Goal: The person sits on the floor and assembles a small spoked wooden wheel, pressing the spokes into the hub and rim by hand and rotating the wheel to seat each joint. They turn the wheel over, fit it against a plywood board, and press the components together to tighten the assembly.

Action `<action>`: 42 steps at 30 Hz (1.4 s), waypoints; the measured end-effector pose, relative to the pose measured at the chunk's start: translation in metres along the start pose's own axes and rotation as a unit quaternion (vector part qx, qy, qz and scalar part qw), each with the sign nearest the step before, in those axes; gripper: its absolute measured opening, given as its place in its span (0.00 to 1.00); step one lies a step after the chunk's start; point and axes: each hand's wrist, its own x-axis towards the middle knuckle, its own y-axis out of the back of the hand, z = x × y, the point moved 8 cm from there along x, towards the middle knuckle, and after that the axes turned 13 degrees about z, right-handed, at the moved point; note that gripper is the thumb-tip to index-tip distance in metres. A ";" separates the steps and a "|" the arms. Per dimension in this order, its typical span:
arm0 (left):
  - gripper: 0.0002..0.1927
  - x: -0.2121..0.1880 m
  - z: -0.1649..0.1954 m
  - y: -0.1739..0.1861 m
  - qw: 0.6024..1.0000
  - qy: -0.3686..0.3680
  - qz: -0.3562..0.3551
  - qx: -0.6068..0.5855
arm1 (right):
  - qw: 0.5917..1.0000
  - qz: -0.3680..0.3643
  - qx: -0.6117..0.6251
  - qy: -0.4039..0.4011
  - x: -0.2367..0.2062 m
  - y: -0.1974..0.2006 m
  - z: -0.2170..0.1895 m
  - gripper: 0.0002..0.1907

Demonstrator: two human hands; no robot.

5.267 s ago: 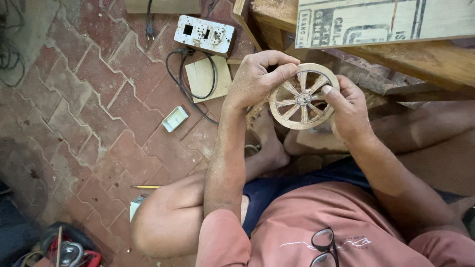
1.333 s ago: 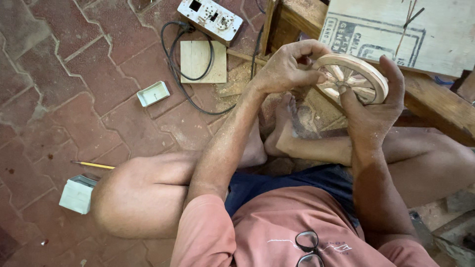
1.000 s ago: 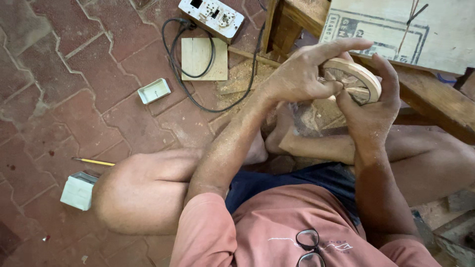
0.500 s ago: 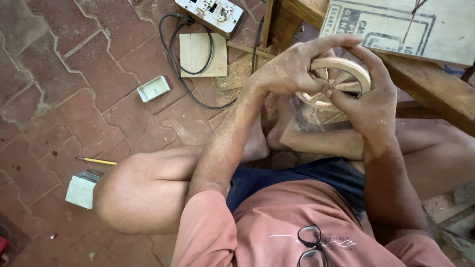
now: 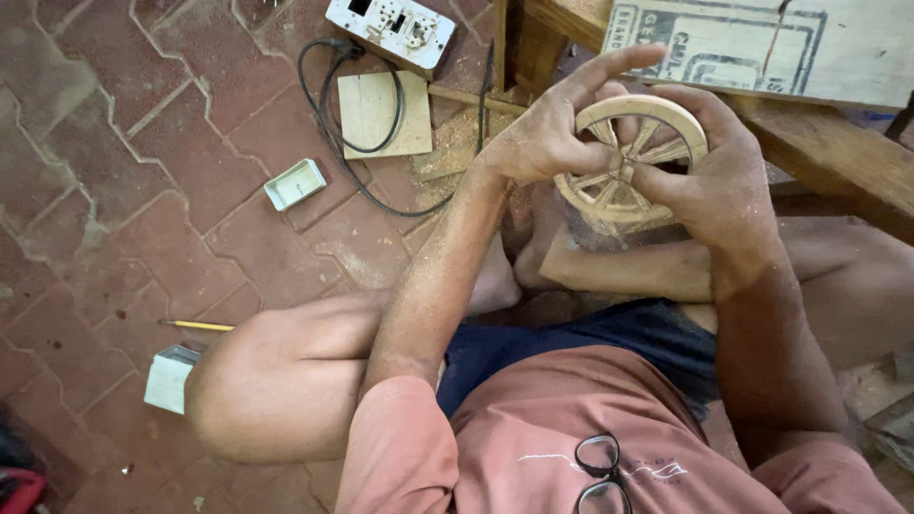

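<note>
A small wooden spoked wheel [image 5: 640, 112] is held up in front of me, over my crossed legs. My left hand [image 5: 552, 128] grips its left side, thumb pressed on the spokes near the hub, index finger stretched out over the rim. My right hand [image 5: 712, 181] cups the wheel's right side, thumb on the hub, fingers curled behind the rim. Both hands are dusted with sawdust.
On the brick floor [image 5: 124, 190] lie a white switch box [image 5: 390, 27] with a black cable [image 5: 328, 105], a square wooden board [image 5: 381, 116], a small white tray [image 5: 295, 183], a yellow pencil [image 5: 198, 326] and a white block [image 5: 169, 379]. A wooden bench [image 5: 838, 162] carries a printed board [image 5: 762, 43]. Glasses [image 5: 600, 471] hang on my shirt.
Both hands keep hold of the wheel, shifting their grip and turning it slightly. My left index finger now points out over the rim. The view has drifted slightly.
</note>
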 end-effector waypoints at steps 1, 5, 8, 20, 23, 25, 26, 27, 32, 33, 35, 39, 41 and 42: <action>0.45 0.001 -0.002 0.000 1.000 0.007 0.007 -0.021 | 0.999 -0.001 0.028 -0.023 0.002 0.001 0.005 0.34; 0.44 0.009 -0.007 -0.002 0.995 0.019 0.004 -0.096 | 0.990 0.010 0.116 -0.083 0.001 0.010 0.019 0.32; 0.40 0.012 -0.005 -0.002 0.994 0.000 0.008 -0.110 | 0.992 0.026 0.108 -0.067 0.000 0.017 0.024 0.31; 0.37 0.030 -0.009 -0.022 0.992 0.024 0.115 0.038 | 0.926 0.190 0.319 -0.065 -0.018 0.068 0.057 0.29; 0.34 0.047 -0.012 -0.033 0.983 0.020 0.144 0.114 | 0.957 0.197 0.212 -0.025 -0.010 0.092 0.058 0.37; 0.32 0.064 -0.014 -0.037 0.971 0.027 0.161 0.172 | 0.970 0.187 0.157 0.017 0.002 0.110 0.056 0.41; 0.31 0.075 -0.015 -0.038 0.972 0.018 0.165 0.164 | 0.972 0.175 0.150 0.039 0.010 0.118 0.054 0.42; 0.31 0.090 -0.015 -0.039 0.974 0.006 0.167 0.156 | 0.974 0.164 0.142 0.066 0.022 0.126 0.051 0.44; 0.30 0.153 -0.032 -0.032 0.972 0.010 0.170 0.162 | 0.965 0.148 -0.202 0.072 0.070 0.169 0.057 0.47; 0.30 0.164 -0.035 -0.032 0.972 0.008 0.167 0.166 | 0.961 0.142 -0.228 0.059 0.078 0.174 0.059 0.48; 0.30 0.181 -0.043 -0.032 0.973 0.010 0.164 0.165 | 0.961 0.127 -0.239 0.057 0.091 0.184 0.060 0.48; 0.29 0.200 -0.057 -0.025 0.966 0.052 0.181 0.179 | 0.962 0.081 -0.261 0.003 0.116 0.189 0.075 0.48; 0.29 0.204 -0.061 -0.019 0.954 0.067 0.201 0.211 | 0.954 0.072 -0.288 0.049 0.127 0.189 0.074 0.49; 0.30 0.207 -0.061 -0.016 0.949 0.063 0.209 0.228 | 0.948 0.071 -0.302 0.070 0.132 0.189 0.075 0.49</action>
